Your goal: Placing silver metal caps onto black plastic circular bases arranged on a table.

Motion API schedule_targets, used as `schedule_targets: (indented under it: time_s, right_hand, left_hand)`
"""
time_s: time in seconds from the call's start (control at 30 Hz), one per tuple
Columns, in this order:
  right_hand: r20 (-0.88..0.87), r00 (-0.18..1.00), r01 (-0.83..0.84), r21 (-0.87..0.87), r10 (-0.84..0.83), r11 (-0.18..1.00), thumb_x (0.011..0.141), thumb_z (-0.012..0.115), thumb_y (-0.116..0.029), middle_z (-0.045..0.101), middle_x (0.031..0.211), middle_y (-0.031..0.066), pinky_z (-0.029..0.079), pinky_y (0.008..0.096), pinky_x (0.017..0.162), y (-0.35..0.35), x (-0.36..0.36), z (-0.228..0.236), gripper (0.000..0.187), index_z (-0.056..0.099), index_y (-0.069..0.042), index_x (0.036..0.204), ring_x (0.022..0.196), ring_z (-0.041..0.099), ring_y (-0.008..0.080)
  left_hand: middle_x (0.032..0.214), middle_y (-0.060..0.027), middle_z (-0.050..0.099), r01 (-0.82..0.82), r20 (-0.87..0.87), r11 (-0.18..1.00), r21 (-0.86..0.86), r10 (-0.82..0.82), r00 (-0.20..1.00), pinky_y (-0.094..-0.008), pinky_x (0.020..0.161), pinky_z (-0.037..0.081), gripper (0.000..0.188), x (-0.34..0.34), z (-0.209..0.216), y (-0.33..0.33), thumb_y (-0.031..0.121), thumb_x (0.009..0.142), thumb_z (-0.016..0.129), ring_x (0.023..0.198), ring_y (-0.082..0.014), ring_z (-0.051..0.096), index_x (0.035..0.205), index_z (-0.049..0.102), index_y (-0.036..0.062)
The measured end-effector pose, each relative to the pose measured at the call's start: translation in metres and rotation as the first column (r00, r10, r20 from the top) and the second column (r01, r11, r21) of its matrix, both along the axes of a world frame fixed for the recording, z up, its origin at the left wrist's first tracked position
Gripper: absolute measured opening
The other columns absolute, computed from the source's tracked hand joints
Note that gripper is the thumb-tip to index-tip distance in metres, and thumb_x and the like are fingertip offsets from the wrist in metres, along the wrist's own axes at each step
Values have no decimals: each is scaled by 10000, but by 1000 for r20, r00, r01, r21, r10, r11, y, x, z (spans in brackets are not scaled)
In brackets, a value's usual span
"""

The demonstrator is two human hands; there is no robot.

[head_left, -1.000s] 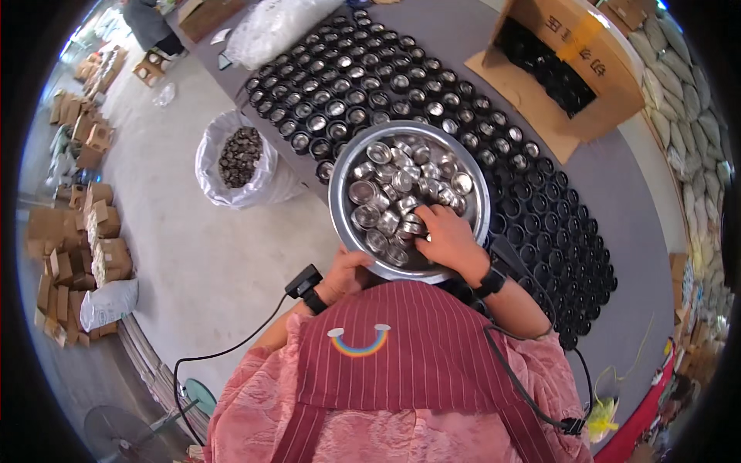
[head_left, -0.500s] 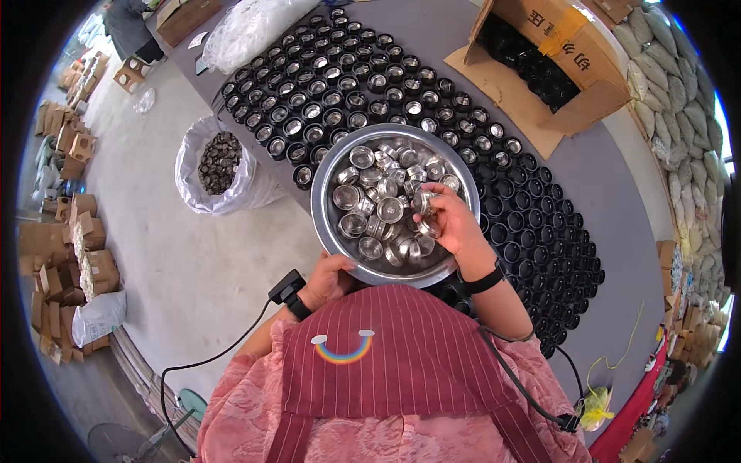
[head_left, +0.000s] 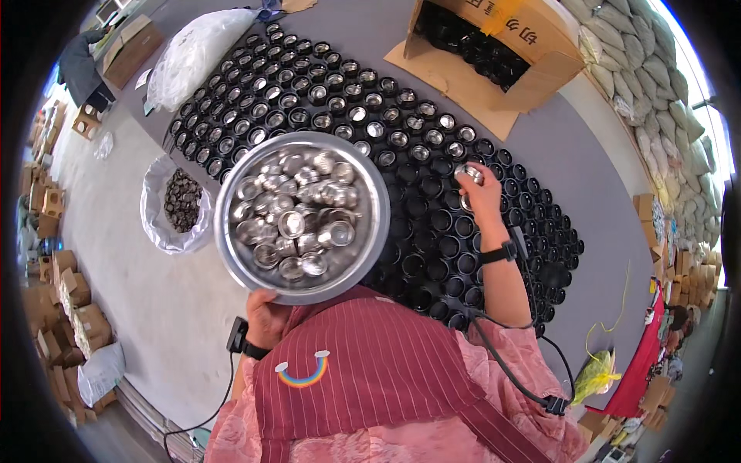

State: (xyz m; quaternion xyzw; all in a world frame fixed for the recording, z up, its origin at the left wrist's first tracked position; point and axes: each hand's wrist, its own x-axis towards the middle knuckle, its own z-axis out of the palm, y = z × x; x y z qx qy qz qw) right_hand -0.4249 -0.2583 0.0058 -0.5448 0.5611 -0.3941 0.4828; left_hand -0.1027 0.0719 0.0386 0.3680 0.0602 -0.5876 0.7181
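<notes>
My left hand (head_left: 266, 320) grips the near rim of a wide steel bowl (head_left: 225, 231), its thumb over the edge. Loose shiny metal cups (head_left: 292, 224), short and round, are heaped in the bowl. Out to the right, my right hand (head_left: 485, 201) pinches a metal cup (head_left: 470, 174) above the rows of black round holders. A second shiny piece shows below its fingers, partly hidden. Black holders with metal inserts (head_left: 317, 94) spread across the far left of the table. Those near my right hand, such as one black holder (head_left: 413, 266), have open, dark insides.
A cardboard box (head_left: 532, 58) of black parts lies on its side at the far edge of the grey table (head_left: 594, 177). Clear plastic bagging (head_left: 189, 62) rests at the far left. Beside the table stands a white sack (head_left: 158, 220) of small dark pieces. A cable trails from each wrist.
My right hand has left the bowl and moved right, over the black holders, carrying metal cups. The bowl in my left hand has shifted left in view, and the view itself has turned.
</notes>
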Motion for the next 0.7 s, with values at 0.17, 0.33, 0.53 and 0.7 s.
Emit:
schedule_targets:
  time_s: [0.17,0.33,0.53,0.7]
  right_hand:
    - [-413,910,-90,-86,47,992,724,781,-257,688,891,125,523,325,700,-17,-1,-49,480,637,6,1099,758,660,212]
    - [-535,845,-102,-201,-22,974,733,777,-300,684,924,165,524,365,748,-40,0,-79,513,611,-2,1116,825,670,272]
    - [-284,959,-9,-20,3,1000,746,779,-271,678,877,139,524,345,679,-52,-6,-73,495,596,10,1110,731,664,218]
    - [-556,803,-305,-74,215,949,706,815,-296,677,978,170,519,385,775,-19,7,-52,519,629,-34,1113,876,660,315]
  left_hand:
    - [1325,-146,523,-151,57,987,63,147,987,-522,1097,343,691,13,-9,29,77,652,495,1238,-348,482,1339,440,32]
    - [1330,-143,520,-214,81,975,64,209,975,-516,1081,368,692,10,-9,40,85,658,498,1225,-345,496,1346,434,40]
    - [1329,-124,527,-231,86,970,76,225,971,-504,1085,364,701,7,-9,42,94,653,514,1224,-329,501,1349,438,52]
    - [1318,-121,541,-193,69,979,62,188,980,-492,1087,367,697,3,-5,38,86,652,526,1222,-323,504,1344,446,52]
